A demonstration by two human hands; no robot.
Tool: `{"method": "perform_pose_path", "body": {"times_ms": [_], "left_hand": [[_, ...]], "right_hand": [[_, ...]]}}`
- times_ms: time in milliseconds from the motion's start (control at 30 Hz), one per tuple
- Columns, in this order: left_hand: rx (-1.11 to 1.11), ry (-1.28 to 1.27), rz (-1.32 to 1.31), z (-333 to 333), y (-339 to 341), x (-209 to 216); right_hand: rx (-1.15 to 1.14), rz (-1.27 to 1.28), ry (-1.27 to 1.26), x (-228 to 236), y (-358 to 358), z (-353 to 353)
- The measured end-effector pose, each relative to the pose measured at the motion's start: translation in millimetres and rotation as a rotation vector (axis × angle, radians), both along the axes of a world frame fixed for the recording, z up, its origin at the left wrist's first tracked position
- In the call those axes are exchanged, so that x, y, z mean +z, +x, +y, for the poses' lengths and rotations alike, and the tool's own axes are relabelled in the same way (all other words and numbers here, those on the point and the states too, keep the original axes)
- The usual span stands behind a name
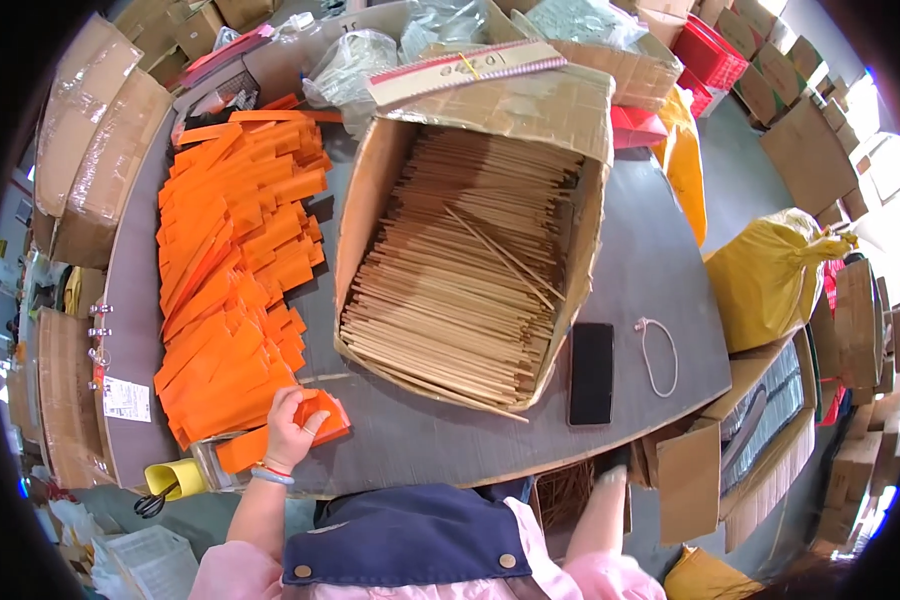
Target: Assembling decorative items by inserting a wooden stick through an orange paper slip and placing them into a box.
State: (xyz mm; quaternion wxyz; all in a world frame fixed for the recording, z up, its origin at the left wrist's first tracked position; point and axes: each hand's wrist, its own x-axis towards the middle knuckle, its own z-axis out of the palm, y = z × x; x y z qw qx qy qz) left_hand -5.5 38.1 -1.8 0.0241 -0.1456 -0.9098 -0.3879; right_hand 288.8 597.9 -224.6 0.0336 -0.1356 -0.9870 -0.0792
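- Blue apron (pixel 400 540) is closest, by the desk's (pixel 660 250) near edge.
- Left hand (pixel 292 432) pinches orange strips (pixel 334 420) by the near left corner, their long side slanting away rightward.
- Right hand (pixel 611 482) is farther off, past that edge; I can't tell its grip.

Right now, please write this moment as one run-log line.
left hand: touching orange strips | right forearm: beside table, hand obscured | open cardboard box: wooden sticks inside

pad (pixel 467 74): dark marks, unclear | white label (pixel 127 399) on grey panel (pixel 133 290): print too small to read
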Motion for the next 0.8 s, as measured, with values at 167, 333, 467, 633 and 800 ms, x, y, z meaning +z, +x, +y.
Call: {"method": "perform_pose_path", "body": {"times_ms": [167, 333, 467, 633, 800], "left_hand": [[0.111, -0.105, 0.081, -36.9, 18.9, 19.8], [0.004, -0.01, 0.016, -6.6, 3.6, 7.0], [0.009, -0.008, 0.048, -3.4, 3.8, 3.5], [-0.012, -0.043, 0.112, -7.2, 4.7, 2.7], [0.005, -0.047, 0.13, -10.2, 6.2, 6.4]], "right_hand": [[-0.244, -0.203, -1.599, 176.4, -97.3, -111.9], [0.229, 0.125, -1.112, 314.6, -245.3, -180.9], [0.336, 0.294, -0.678, 282.0, -375.0, -193.8], [0.337, 0.185, -0.485, 236.5, -425.0, -187.0], [0.499, 0.288, -0.56, 244.7, -371.6, -217.7]]}}
